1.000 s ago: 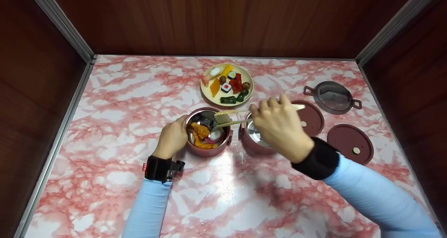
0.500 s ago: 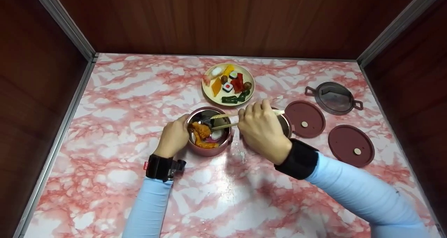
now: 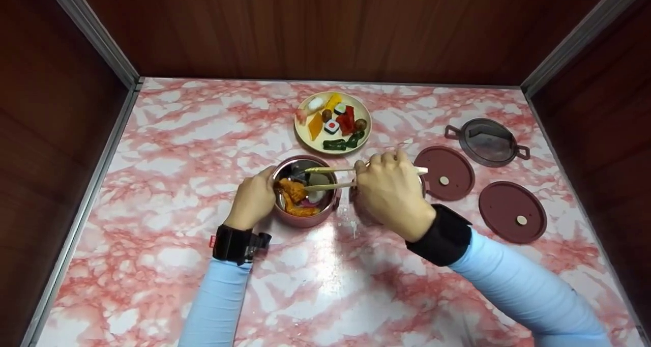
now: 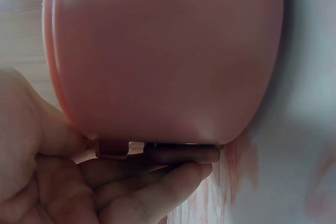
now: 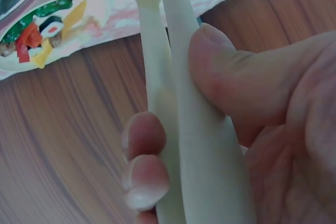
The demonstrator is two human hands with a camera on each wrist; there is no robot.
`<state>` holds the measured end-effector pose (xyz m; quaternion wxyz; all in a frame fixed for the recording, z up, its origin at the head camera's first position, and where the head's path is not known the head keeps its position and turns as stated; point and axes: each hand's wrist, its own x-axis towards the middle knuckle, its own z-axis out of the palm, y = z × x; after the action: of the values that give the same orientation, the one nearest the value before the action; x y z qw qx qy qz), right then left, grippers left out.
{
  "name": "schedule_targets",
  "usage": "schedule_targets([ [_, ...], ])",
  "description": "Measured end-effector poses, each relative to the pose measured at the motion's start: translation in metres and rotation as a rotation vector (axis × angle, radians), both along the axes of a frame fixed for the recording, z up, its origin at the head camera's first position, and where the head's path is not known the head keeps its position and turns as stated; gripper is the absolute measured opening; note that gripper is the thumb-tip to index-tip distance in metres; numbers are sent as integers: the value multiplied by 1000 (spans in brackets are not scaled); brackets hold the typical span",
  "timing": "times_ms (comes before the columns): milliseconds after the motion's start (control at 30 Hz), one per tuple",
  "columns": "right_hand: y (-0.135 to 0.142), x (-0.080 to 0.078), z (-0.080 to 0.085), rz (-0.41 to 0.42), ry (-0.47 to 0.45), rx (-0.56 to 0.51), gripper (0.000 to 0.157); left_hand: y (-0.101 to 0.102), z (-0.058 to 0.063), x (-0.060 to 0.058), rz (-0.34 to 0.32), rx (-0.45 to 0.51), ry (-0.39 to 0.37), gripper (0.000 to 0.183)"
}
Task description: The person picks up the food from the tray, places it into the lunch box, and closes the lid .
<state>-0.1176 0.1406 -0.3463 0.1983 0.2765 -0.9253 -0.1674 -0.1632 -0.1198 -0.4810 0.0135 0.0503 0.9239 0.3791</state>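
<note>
I take the head view as reference. The tongs are in the grip of the right hand; the right wrist view shows the thumb bearing on one arm and the fingers curled round the other. The long axis of the tongs runs side to side above the worktop, tips pointing left. The tips stand apart, over the mouth of the pot.

Governing relation, in my judgement: the fried chicken piece and the dark piece lie inside the pot, left of the right hand and in line with the tongs. The far tip ends beside the dark piece; the near tip ends at the edge of the chicken. I cannot tell whether either tip touches food, and I see nothing clearly clamped between them. I judge that a sound pinch depends on the tips straddling a piece front to back.

The left hand grips the pot at its left-side handle, fingers against the handle and thumb near the rim. It is nearer to the food, but the right hand has the reach through the tongs. The right hand is over the second pot and hides much of it.
</note>
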Motion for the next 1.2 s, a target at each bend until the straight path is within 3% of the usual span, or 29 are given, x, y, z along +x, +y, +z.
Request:
schedule_targets([
  [167, 6, 3, 8, -28, -23, -29, 16, 0, -2, -2, -6, -7, 27, 38],
  [267, 16, 3, 12, -59, -44, -100, 20, 1, -2, -2, -7, -10, 42, 37],
  [433, 42, 0, 4, -126, -43, -402, 30, 1, 0, -2, 0, -5, 22, 37],
  [600, 68, 3, -22, -213, -30, -772, 41, 0, 1, -2, 2, 3, 18, 38],
  [733, 79, 4, -44, -231, -19, -931, 41, -1, 1, -2, 13, 10, 33, 38],
  [933, 92, 3, -67, -307, 9, -970, 40, -1, -1, -1, 11, 21, 9, 39],
  [1200, 113, 2, -69, -426, -16, -960, 39, 1, -1, -1, 16, -4, 1, 39],
])
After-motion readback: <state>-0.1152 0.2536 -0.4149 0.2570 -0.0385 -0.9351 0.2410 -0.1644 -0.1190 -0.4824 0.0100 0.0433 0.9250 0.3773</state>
